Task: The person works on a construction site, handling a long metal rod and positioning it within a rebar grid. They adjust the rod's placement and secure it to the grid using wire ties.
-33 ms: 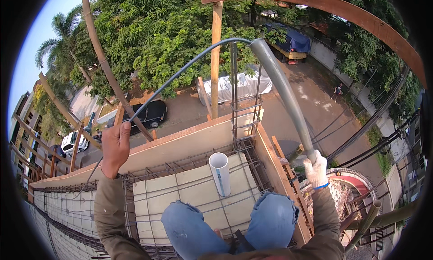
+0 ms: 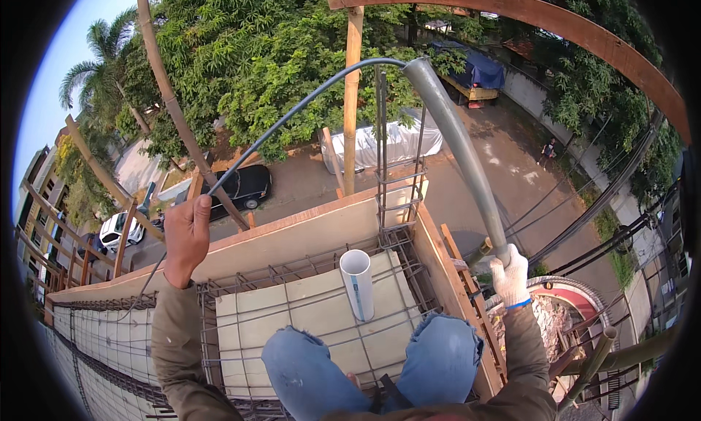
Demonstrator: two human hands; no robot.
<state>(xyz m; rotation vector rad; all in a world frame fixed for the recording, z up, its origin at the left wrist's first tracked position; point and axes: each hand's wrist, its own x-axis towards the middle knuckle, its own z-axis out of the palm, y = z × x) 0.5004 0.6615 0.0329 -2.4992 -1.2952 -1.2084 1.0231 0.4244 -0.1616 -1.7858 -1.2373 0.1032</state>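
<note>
My left hand (image 2: 186,235), bare, is closed round a thin dark rod (image 2: 314,94), with the thumb lying along it. The rod arches up and over to the right, its far end at the mouth of a grey metal pipe (image 2: 467,154). Below the hand, it curves down toward the mesh at left. In a white knitted glove, my right hand (image 2: 510,276) grips the lower end of the pipe, which leans up and to the left. Between them, a white plastic pipe (image 2: 358,289) stands upright through the steel bar mesh (image 2: 292,308), in front of my knees.
Wooden formwork boards (image 2: 292,231) edge the mesh. Upright steel bars (image 2: 381,143) rise at the far corner beside a timber post (image 2: 352,92). A bamboo pole (image 2: 164,92) slants at left. Cables (image 2: 599,194) hang at right. The street (image 2: 496,143) with parked vehicles lies far below.
The view has shifted very slightly. Both hands keep their grips, and the rod and grey pipe hold nearly the same pose.
</note>
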